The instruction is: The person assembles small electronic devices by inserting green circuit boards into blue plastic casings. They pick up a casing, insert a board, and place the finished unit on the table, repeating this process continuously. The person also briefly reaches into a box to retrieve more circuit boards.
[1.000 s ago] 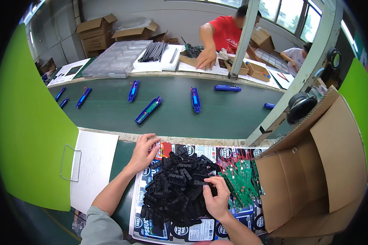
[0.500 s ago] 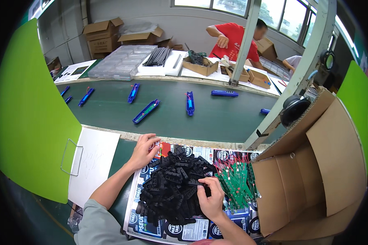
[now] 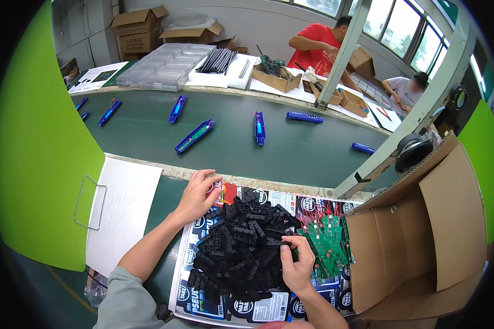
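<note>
A heap of black ribbed plastic pieces (image 3: 241, 241) lies in front of me on a printed sheet (image 3: 189, 274). At its far left edge, my left hand (image 3: 198, 196) rests with bent fingers apart, holding nothing visible. My right hand (image 3: 298, 264) is over the heap's right side. Its thumb and index finger close around the end of one black plastic piece (image 3: 274, 242); the other fingers are curled. Just right of that hand lies a pile of green circuit boards (image 3: 330, 244) with red wires.
An open cardboard box (image 3: 389, 257) stands at the right. Beyond the sheet runs a green conveyor belt (image 3: 225, 159) carrying several blue casings (image 3: 259, 129). A white board (image 3: 127, 205) lies left; a slanted post (image 3: 379, 148) rises at right. A person in red (image 3: 318, 48) works across the belt.
My view has shifted slightly, moving the scene in the picture. Both hands stay near the same parts of the heap. Across the belt, the person in red has changed arm position.
</note>
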`<action>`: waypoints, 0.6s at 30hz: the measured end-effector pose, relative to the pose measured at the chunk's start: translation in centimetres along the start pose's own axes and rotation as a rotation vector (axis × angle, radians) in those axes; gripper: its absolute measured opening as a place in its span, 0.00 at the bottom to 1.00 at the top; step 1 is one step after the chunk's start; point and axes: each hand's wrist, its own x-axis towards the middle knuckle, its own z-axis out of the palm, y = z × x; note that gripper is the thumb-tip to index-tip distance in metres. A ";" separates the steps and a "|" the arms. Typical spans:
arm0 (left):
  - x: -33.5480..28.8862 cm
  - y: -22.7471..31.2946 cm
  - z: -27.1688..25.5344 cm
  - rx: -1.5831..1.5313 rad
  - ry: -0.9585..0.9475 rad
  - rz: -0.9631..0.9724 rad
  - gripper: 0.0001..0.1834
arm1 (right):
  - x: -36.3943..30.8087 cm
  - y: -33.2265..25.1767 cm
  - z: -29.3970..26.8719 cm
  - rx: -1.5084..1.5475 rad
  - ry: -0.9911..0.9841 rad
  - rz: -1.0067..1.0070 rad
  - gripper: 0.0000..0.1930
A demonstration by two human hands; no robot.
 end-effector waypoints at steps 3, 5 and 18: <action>0.0 0.0 -0.2 0.009 -0.002 -0.004 0.19 | 0.0 0.0 0.0 0.002 -0.010 0.008 0.09; 0.0 0.2 -0.3 0.009 -0.009 -0.011 0.19 | 0.0 0.1 0.0 0.008 -0.008 0.007 0.09; 0.2 0.5 -0.3 0.009 -0.034 -0.024 0.19 | 0.0 0.2 0.1 0.043 0.022 -0.019 0.10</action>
